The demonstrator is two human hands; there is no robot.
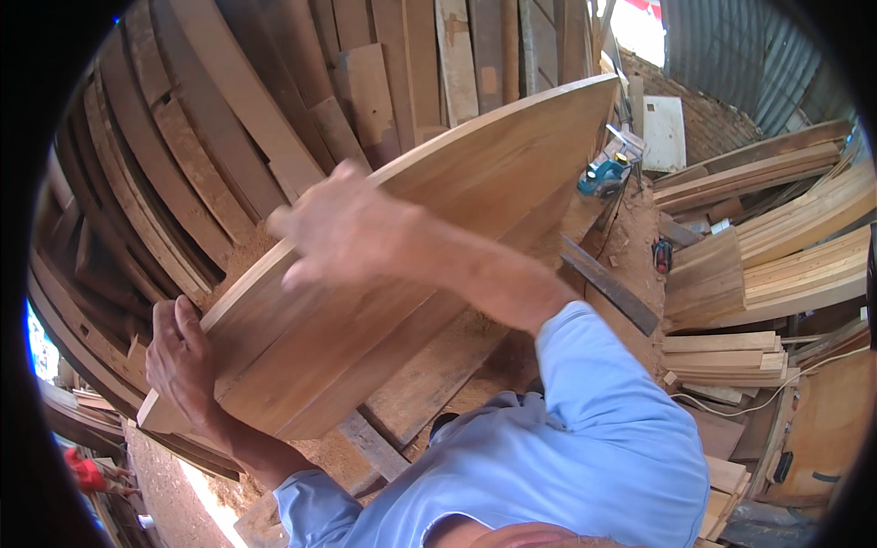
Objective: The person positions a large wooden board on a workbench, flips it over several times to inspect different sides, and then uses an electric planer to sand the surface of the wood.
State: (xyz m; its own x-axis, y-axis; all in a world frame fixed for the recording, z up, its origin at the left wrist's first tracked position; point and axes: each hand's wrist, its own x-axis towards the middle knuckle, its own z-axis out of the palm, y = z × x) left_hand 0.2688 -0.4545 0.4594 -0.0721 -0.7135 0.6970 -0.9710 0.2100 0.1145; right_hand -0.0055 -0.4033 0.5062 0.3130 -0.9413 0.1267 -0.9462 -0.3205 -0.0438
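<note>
A wide wooden panel (429,237) made of joined boards stands tilted on its long edge in front of me, its narrow upper edge running from lower left to upper right. Near the panel's left end, my left hand (183,356) has its fingers hooked over that edge. My right hand (352,228) is at the upper edge farther along, smeared by motion. Its fingers are too blurred to show whether anything is in them. Both forearms come out of light blue sleeves.
Many long planks (265,100) lean behind the panel. A teal power tool (603,175) sits past its far end, and a dark red-and-black tool (662,256) lies to the right. Stacked boards (804,265) fill the right side. A person in red (87,470) is at far lower left.
</note>
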